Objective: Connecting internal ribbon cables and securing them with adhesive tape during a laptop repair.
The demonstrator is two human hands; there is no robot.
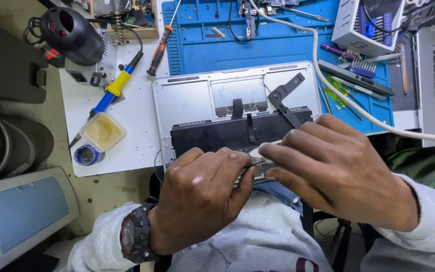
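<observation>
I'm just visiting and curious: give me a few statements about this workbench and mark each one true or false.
1. The left hand wears a dark wristwatch. True.
2. The opened laptop lies with its inside showing. True.
3. Both hands rest flat on the blue mat. False: they meet over the near edge of the laptop, and the right hand holds a small pale tool.
4. The screwdriver with the orange and black handle is in the right hand. False: it lies on the table, untouched.
5. A white cable crosses the mat. True.
</observation>
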